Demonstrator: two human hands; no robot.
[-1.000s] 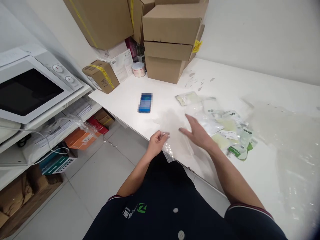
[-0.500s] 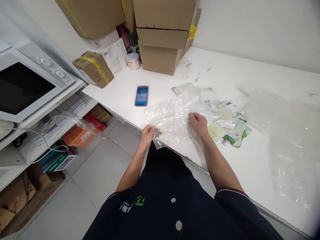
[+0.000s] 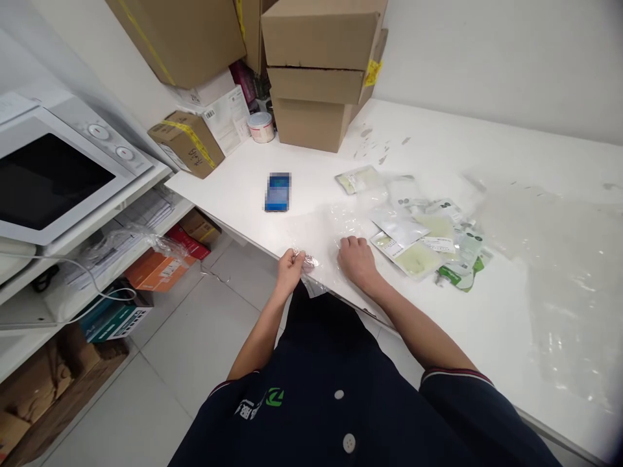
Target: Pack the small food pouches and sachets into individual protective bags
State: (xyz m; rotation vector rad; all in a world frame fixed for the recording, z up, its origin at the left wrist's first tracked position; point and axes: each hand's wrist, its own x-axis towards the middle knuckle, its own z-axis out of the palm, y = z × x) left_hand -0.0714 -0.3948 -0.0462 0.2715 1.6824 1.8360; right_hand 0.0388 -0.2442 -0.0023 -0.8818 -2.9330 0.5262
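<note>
My left hand (image 3: 289, 272) is closed on one corner of a thin clear plastic sheet (image 3: 314, 227) at the table's front edge. Part of the sheet hangs over the edge. My right hand (image 3: 357, 263) has curled fingers on the table side of the same plastic; whether they grip it is hidden under the palm. Just right of that hand is a pile of flat packets, among them a pale yellow one (image 3: 419, 258) and a white one (image 3: 402, 227). Another yellowish packet (image 3: 360, 179) lies farther back.
A phone (image 3: 278, 192) lies on the white table (image 3: 233, 194). Behind it stand a small tin (image 3: 261, 127) and cardboard boxes (image 3: 311, 117). Large clear plastic sheeting (image 3: 564, 272) covers the table's right part. At the left, a microwave (image 3: 53, 168) sits on a shelf.
My right hand has moved left and toward the front edge. The plastic now lies lower and flatter, uncovering more of the packets. My left hand has barely moved.
</note>
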